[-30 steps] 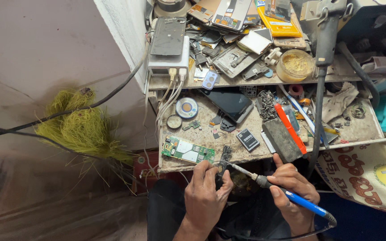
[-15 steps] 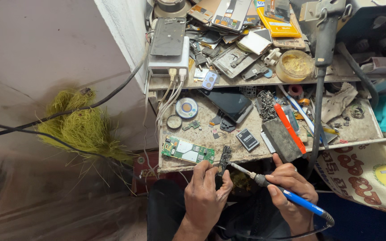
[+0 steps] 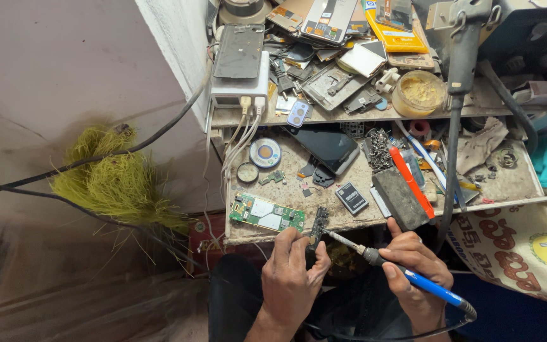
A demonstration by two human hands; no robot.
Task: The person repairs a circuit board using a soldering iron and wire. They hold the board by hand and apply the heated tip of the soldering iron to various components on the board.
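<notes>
Right now the left hand pinches a small dark circuit board at the workbench's front edge, while the right hand grips a blue-handled soldering iron pen-style, tip at the board. Probably light, stiff and fragile, it is best held by its edges.

You look down on a two-level workbench in the right half of the frame, its worn, stained top crowded with phone parts and tools. A raised back shelf runs across the upper middle. A pale plaster wall corner juts down at the upper centre, with a dusty, dull wall surface filling the left. Black cables cross it past a tuft of yellow-green fibre. Light is soft and even.
</notes>
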